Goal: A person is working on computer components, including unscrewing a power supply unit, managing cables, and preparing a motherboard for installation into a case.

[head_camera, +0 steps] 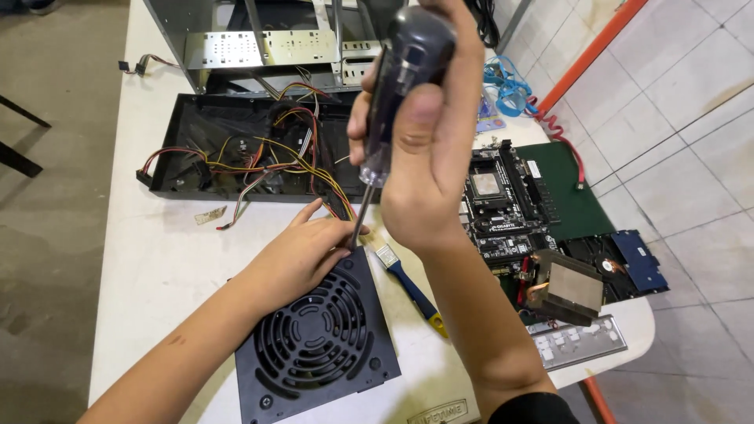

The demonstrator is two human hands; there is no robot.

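Bare table (169,259) left of the power supply (318,345); brush (410,289), motherboard (510,208) seemingly crowd right.

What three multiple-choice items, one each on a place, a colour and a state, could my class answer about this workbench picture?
1. Where does the small brush with the blue and yellow handle lie?
A. right of the black power supply box with the round fan grille
B. inside the metal case
C. on the floor

2. What colour is the mat beside the black motherboard?
A. red
B. green
C. white

3. What is the right hand doing?
A. resting open
B. holding a cable
C. gripping the dark-handled screwdriver

Answers: A, the brush lies between box and motherboard; B, the mat is green; C, fingers wrap the handle while the left hand steadies the box.
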